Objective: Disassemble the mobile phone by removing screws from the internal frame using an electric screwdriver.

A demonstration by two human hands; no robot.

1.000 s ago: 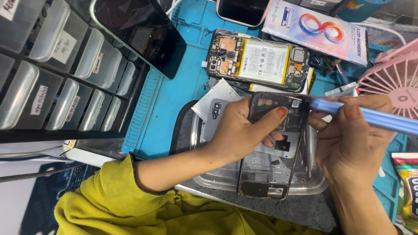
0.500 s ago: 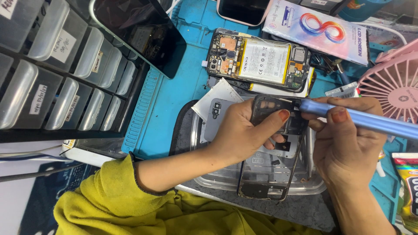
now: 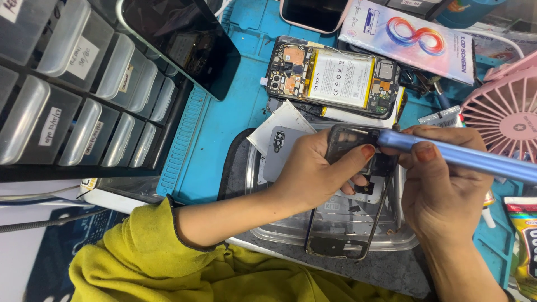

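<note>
Two hands: left hand [image 3: 313, 168], right hand [image 3: 442, 190]. One blue tool [image 3: 470, 159]. One black phone frame [image 3: 349, 196]. One opened phone [image 3: 335, 78] with one battery [image 3: 341, 78]. One grey back cover [image 3: 279, 151]. One clear tray [image 3: 358, 229]. One pink fan [image 3: 503, 117]. One dark screen panel [image 3: 179, 39]. One printed box [image 3: 414, 36]. One blue mat [image 3: 235, 112]. Drawers [image 3: 72, 95]: at least eight in view.

Smooth blue metal-looking tool [image 3: 464, 159], matt dark plastic phone frame [image 3: 347, 140], matt blue rubbery mat [image 3: 224, 145].
</note>
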